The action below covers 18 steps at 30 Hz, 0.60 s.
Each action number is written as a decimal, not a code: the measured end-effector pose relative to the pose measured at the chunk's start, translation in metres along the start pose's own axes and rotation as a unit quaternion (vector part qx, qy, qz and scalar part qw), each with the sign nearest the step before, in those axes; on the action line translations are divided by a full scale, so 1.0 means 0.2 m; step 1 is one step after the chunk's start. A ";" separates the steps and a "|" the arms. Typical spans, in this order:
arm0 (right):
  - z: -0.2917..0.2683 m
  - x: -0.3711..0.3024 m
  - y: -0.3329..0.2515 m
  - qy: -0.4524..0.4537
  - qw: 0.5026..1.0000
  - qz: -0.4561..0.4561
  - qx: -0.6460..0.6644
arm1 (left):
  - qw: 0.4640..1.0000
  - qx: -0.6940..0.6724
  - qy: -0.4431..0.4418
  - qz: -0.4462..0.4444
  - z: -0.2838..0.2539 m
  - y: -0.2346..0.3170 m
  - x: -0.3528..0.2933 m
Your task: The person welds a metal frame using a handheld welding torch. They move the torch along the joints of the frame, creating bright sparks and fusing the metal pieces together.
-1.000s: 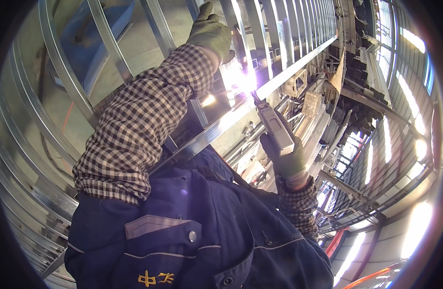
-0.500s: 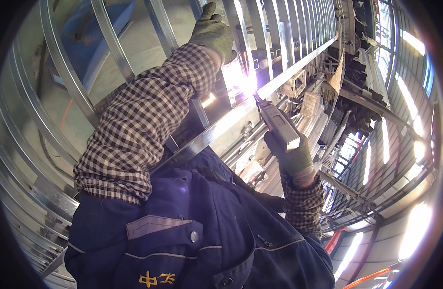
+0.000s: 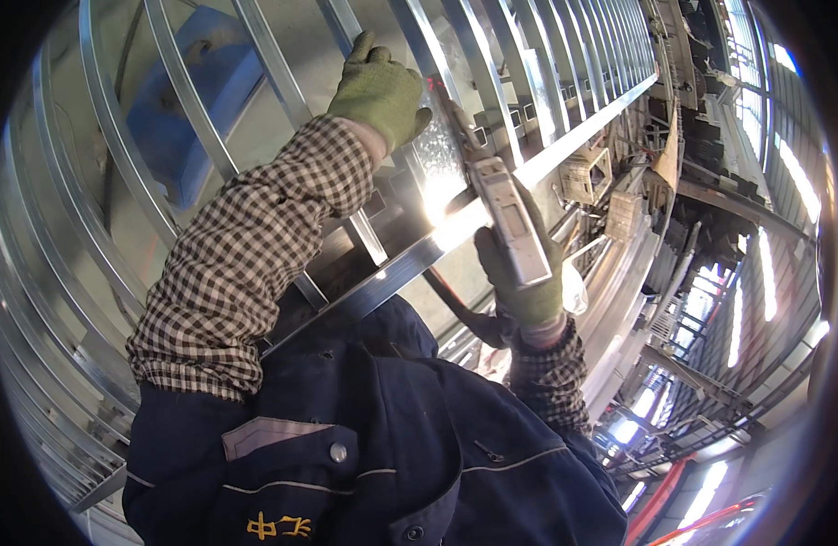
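Note:
My left hand (image 3: 380, 96), in a green work glove, lies over one crossbar of a metal frame, its fingers bent round the square metal bar (image 3: 339, 23) and the thumb on the near side. In my right hand (image 3: 533, 287), also gloved, is a silver handheld welding gun (image 3: 508, 218). Its dark nozzle points away over the frame, and a small red spot shows by its tip. The bright long rail (image 3: 396, 273) of the frame passes below the gun. A glare sits where bar and rail meet; the joint itself is partly hidden by the gun.
Many parallel bars spread left and far across the frame. A blue curved piece (image 3: 196, 100) lies beneath them. To the right are a crate-like box (image 3: 585, 175), long metal profiles (image 3: 610, 314) and stacked stock. An orange-red hose or strap (image 3: 660, 500) runs at lower right.
The intense white-violet welding light has gone out. The gun has swung up and left, its nozzle now beyond the rail. My left hand stays on the bar; the whole view has shifted slightly.

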State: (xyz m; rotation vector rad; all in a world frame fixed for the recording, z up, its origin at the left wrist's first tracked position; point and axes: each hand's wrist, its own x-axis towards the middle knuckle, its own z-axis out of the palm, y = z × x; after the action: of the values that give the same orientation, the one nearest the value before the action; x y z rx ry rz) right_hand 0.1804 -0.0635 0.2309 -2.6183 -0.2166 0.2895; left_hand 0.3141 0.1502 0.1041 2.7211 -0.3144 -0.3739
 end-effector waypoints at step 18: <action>0.25 0.18 0.16 0.039 0.995 -0.090 -0.008 | 0.997 0.056 -0.045 -0.021 -0.04 -0.01 -0.01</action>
State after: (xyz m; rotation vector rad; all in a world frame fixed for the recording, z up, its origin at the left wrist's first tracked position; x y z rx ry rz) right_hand 0.2069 -0.0613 0.1664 -2.5966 -0.4272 0.1243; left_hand 0.3157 0.1554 0.1115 2.8297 -0.3130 -0.5059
